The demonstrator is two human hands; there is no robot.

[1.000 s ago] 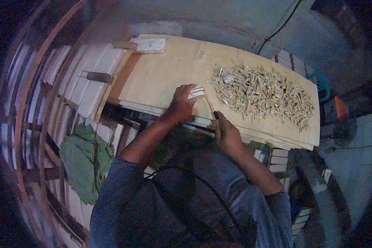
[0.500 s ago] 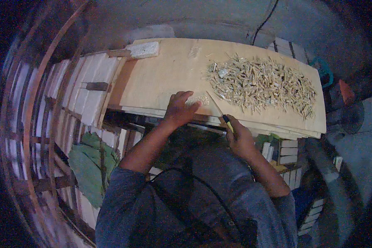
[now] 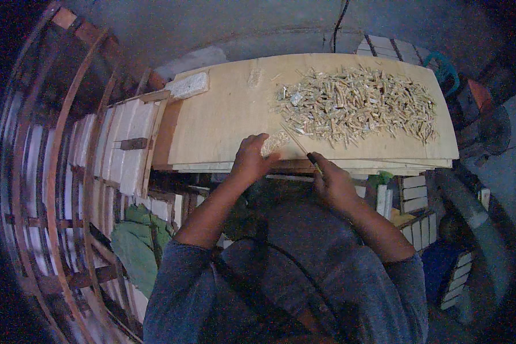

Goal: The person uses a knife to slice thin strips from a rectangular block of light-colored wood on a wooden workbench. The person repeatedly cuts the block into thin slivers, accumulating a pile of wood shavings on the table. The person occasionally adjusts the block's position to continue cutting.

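My left hand (image 3: 252, 156) is closed around a pale, rough-surfaced piece (image 3: 274, 141) at the near edge of a light plywood board (image 3: 212, 120). Fingers of my right hand (image 3: 333, 183) wrap the black-and-yellow handle of a long, thin tool (image 3: 294, 137), whose tip reaches up beside that piece. Just beyond both hands, a wide pile of small pale chips or sticks (image 3: 364, 103) covers the board's right part. A white rough block (image 3: 188, 85) lies at the board's back left corner.
Slatted wooden racks of white slabs (image 3: 133, 129) stand at the left, with green cloth (image 3: 132, 235) below. A dark cable (image 3: 338, 23) hangs on the back wall. A teal plastic object (image 3: 447, 74) is behind the board's right. More white slabs (image 3: 415, 192) sit under it.
The piece in my left hand has turned from showing ridged sides to a speckled face and sits lower on the board. The tool stays beside it. The view has shifted slightly.
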